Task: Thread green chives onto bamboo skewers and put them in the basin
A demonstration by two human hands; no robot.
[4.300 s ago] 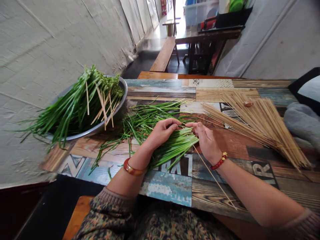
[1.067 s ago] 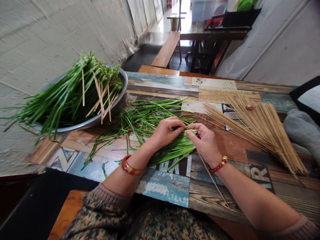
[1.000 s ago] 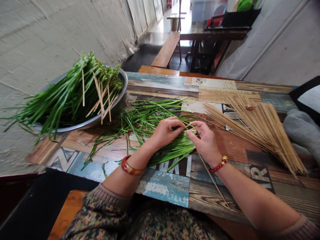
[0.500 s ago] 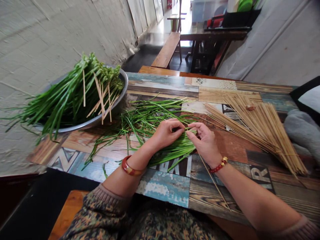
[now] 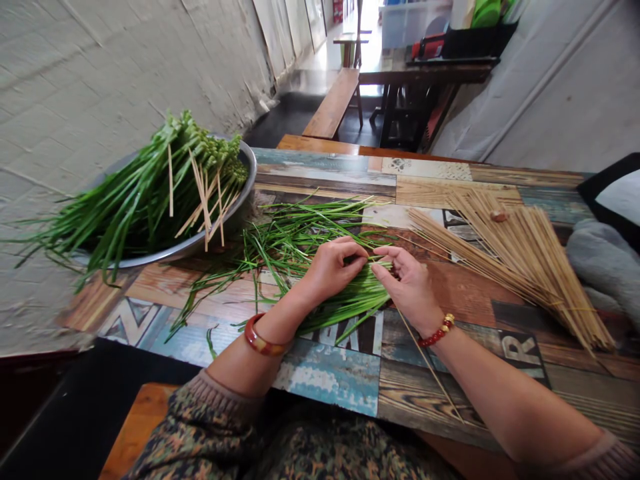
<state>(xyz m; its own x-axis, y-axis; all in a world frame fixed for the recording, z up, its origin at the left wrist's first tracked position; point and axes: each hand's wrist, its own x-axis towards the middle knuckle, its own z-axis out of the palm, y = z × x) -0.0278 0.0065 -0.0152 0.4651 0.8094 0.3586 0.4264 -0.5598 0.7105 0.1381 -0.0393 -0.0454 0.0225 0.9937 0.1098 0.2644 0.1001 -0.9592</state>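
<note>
My left hand (image 5: 336, 268) is closed in a pinch over a heap of green chives (image 5: 300, 230), at the end of a chive stalk. Right beside it, my right hand (image 5: 409, 280) is also closed, thumb and forefinger around the same spot. From under the right palm a thin bamboo skewer (image 5: 431, 365) slants down toward the table's near edge. Its upper end is hidden by the fingers. Below both hands lies a bunch of chive stalks (image 5: 345, 308), their cut ends under the right hand.
On the left stands a metal basin (image 5: 250, 183) piled with chives, with several pale sticks (image 5: 204, 197) poking out. A fanned bundle of bamboo skewers (image 5: 545, 267) lies at the right, a small brown object (image 5: 499, 216) on top. Grey cloth (image 5: 603, 257) sits at the right edge.
Almost nothing differs. Both hands stay pinched together at the same place, and the view has shifted very slightly.
</note>
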